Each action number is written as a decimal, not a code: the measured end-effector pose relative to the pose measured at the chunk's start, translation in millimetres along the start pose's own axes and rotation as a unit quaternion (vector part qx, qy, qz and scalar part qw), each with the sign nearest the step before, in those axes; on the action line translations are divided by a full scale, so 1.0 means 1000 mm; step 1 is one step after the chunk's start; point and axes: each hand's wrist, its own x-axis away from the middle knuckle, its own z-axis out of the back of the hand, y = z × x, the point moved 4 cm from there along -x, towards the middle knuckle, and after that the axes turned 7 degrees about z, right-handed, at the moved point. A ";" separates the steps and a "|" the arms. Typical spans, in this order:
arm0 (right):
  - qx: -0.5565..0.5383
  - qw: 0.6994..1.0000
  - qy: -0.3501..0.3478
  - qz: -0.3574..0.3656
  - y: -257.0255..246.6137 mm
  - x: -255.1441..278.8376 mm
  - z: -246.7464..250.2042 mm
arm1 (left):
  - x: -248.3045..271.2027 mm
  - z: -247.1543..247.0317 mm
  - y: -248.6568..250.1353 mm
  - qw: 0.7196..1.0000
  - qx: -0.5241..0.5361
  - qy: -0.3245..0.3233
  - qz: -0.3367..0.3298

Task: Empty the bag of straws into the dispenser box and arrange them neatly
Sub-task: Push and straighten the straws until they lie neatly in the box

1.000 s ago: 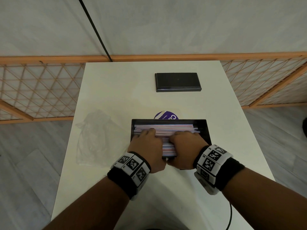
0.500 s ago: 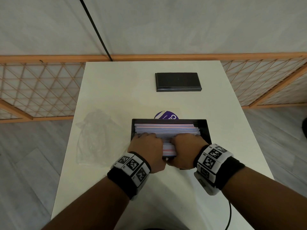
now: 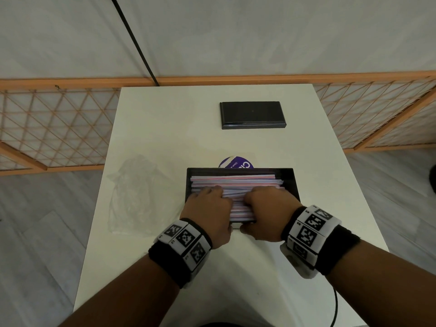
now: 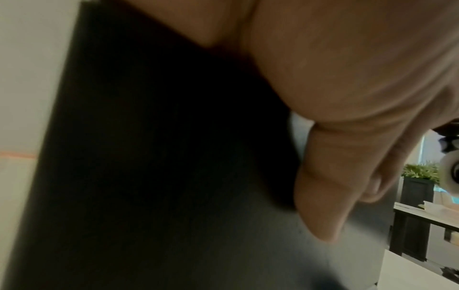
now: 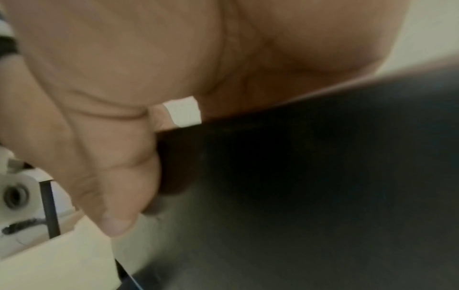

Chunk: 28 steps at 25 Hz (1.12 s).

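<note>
The black dispenser box (image 3: 295, 185) sits open on the white table, filled with pink, white and blue straws (image 3: 236, 181) lying lengthwise. My left hand (image 3: 207, 206) and right hand (image 3: 269, 206) are side by side at the box's near edge, with fingers curled down onto the straws. Each thumb lies against the outside of the front wall: the left thumb (image 4: 323, 196) on the dark box wall (image 4: 149, 157), the right thumb (image 5: 119, 196) on the box wall (image 5: 323, 176). The near half of the straws is hidden under my hands.
The empty clear plastic bag (image 3: 139, 192) lies crumpled left of the box. A black lid (image 3: 252, 114) rests farther back. A purple round label (image 3: 236, 164) peeks out behind the box. An orange lattice fence (image 3: 54, 128) flanks the table.
Both hands' fingers have drawn back slightly toward the near wall, baring more straws at the far side. The far straws now lie straighter.
</note>
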 end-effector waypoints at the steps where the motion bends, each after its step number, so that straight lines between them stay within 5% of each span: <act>1: -0.003 1.000 -0.008 -0.006 0.001 -0.002 -0.003 | -0.001 0.000 0.001 1.000 0.000 -0.003 0.005; 16: -0.010 0.999 0.004 -0.033 0.005 -0.007 -0.015 | 0.014 0.024 0.000 0.998 0.035 0.054 -0.002; 20: -0.003 0.999 0.029 -0.016 0.002 0.000 -0.005 | 0.015 0.016 -0.002 0.999 0.042 0.013 -0.009; 24: -0.005 0.997 0.071 -0.007 0.004 0.022 0.011 | 0.013 0.016 -0.003 0.998 0.050 0.042 -0.018; 28: -0.028 0.999 0.011 -0.015 -0.001 0.016 -0.007 | 0.010 0.007 0.000 0.999 0.037 0.004 -0.003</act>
